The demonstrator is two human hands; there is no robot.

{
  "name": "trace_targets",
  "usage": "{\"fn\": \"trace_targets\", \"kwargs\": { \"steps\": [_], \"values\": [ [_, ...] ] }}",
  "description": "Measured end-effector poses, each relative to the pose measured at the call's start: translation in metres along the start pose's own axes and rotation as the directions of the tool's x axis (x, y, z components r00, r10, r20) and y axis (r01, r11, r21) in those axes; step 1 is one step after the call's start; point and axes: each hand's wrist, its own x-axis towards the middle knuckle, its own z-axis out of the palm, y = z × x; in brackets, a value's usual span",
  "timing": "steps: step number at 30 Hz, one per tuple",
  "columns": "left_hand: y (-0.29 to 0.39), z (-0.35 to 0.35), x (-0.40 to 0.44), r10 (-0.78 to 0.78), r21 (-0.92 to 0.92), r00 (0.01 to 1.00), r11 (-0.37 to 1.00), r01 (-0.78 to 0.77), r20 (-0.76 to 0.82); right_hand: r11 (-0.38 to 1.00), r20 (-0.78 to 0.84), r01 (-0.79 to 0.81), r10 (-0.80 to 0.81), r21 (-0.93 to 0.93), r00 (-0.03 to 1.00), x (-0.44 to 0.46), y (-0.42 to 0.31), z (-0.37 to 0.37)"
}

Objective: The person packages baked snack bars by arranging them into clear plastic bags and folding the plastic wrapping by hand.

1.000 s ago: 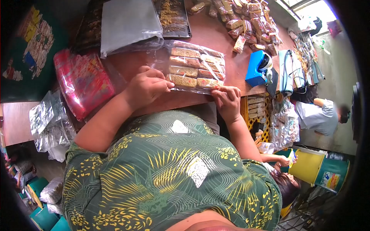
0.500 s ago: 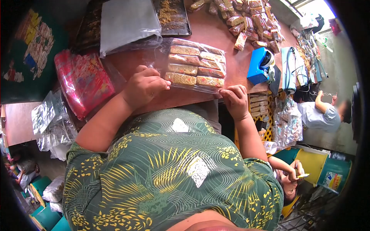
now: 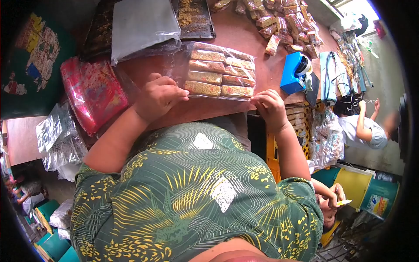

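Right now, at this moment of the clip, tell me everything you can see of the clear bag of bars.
The clear bag looks like thin, shiny, see-through plastic. Inside, pale tan bars, some marked with red, lie in two columns, at least four in each. Loose, creased plastic extends past them on the left. It sits over the near part of the brown table. The left hand and right hand pinch its near edge, one at each side.
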Motion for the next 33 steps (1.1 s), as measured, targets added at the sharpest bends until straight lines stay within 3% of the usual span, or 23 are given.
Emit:
{"fn": "trace_targets", "kwargs": {
  "steps": [7,10,12,15,18,21,24,28,33],
  "values": [
    [0.000,0.002,-0.003,-0.158,-0.077,0.987,0.984,0.159,0.020,0.943,0.046,-0.228,0.224,0.242,0.974,-0.003,0.000,-0.001],
    [0.002,0.004,-0.006,-0.251,-0.106,0.968,0.962,0.252,0.025,0.821,0.081,-0.342,0.344,0.457,0.935,-0.010,0.007,0.005],
    [0.005,0.007,-0.006,-0.320,-0.156,0.947,0.935,0.320,0.025,0.765,0.071,-0.326,0.347,0.555,0.935,-0.013,0.012,0.009],
    [0.005,0.009,-0.011,-0.418,-0.268,0.902,0.862,0.431,0.109,0.718,0.043,-0.311,0.365,0.623,0.930,-0.016,0.019,0.015],
    [0.003,0.015,-0.018,-0.547,-0.511,0.807,0.639,0.575,0.223,0.691,0.050,-0.359,0.424,0.628,0.904,-0.018,0.020,0.018],
    [0.003,0.014,-0.018,-0.517,-0.482,0.827,0.679,0.554,0.222,0.660,0.063,-0.390,0.462,0.642,0.885,-0.019,0.017,0.019],
    [0.004,0.013,-0.018,-0.550,-0.521,0.800,0.623,0.584,0.238,0.679,0.050,-0.381,0.453,0.627,0.890,-0.019,0.015,0.018],
    [0.005,0.008,-0.016,-0.483,-0.408,0.861,0.762,0.503,0.158,0.830,0.001,-0.308,0.347,0.465,0.938,-0.021,0.020,0.017],
    [0.008,-0.001,-0.009,-0.303,-0.198,0.951,0.930,0.310,0.068,0.831,-0.019,-0.339,0.386,0.440,0.922,-0.025,0.011,0.016]
  ]
}}
